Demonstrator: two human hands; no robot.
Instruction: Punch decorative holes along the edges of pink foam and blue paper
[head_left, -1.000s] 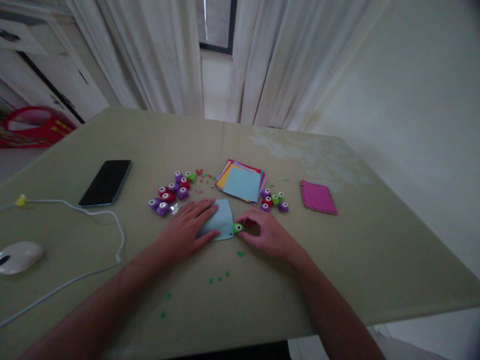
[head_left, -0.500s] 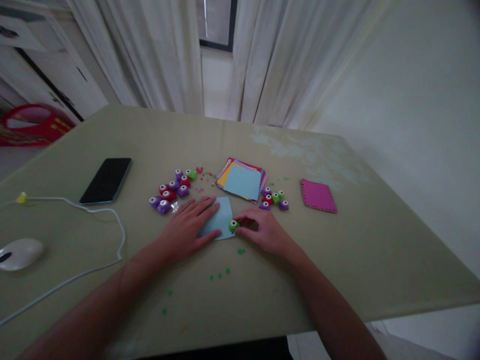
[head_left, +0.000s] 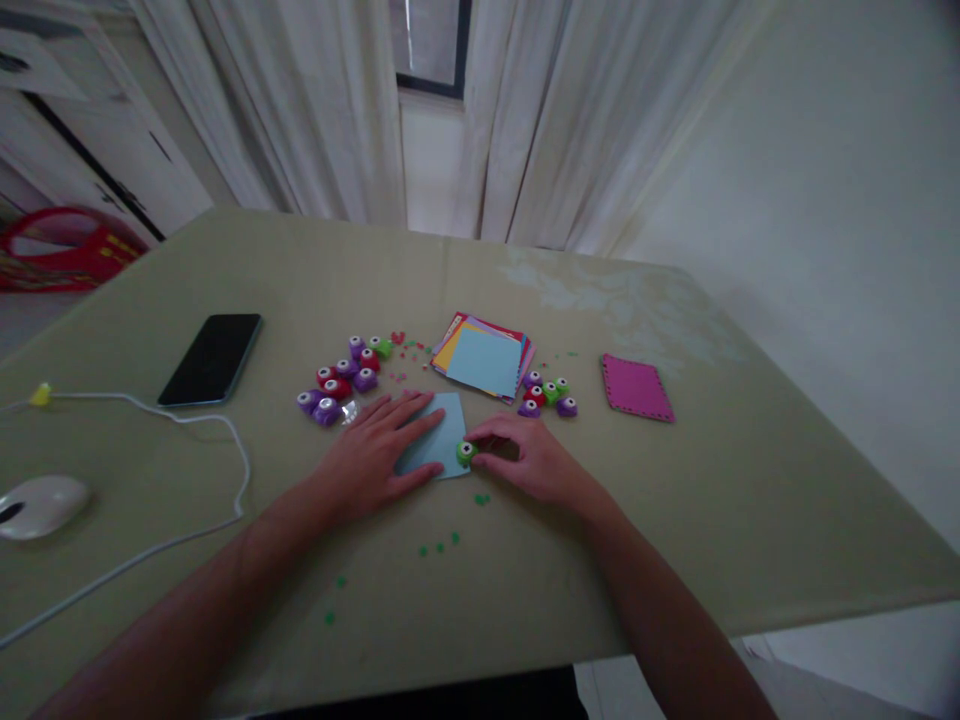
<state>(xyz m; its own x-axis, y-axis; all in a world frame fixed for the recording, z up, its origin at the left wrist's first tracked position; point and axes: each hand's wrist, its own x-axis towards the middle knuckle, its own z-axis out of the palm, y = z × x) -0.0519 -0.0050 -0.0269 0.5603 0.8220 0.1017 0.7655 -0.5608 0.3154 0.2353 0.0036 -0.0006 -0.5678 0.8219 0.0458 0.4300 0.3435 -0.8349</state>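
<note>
My left hand (head_left: pixel 381 446) lies flat with fingers spread on a light blue sheet of paper (head_left: pixel 448 428), covering its left part. At the sheet's right edge sits a small green paper punch (head_left: pixel 466 453), which my right hand (head_left: pixel 525 458) holds between thumb and fingers. Several purple, red and green punches (head_left: pixel 365 380) are grouped beyond my left hand, and another cluster of them (head_left: pixel 551 392) lies just beyond my right hand. Small green paper bits (head_left: pixel 440 547) are scattered on the table near me.
A stack of coloured paper (head_left: pixel 484 360) lies beyond the hands. To the right is a magenta sheet (head_left: pixel 637 388) with punched edges. On the left are a black phone (head_left: pixel 212 360), a white mouse (head_left: pixel 45 506) and a white cable (head_left: pixel 241 470). Red and green scraps (head_left: pixel 399 337) lie near the stack.
Almost nothing differs. The view has shifted very slightly; my left hand stays on the blue sheet and my right hand keeps the green punch at its edge.
</note>
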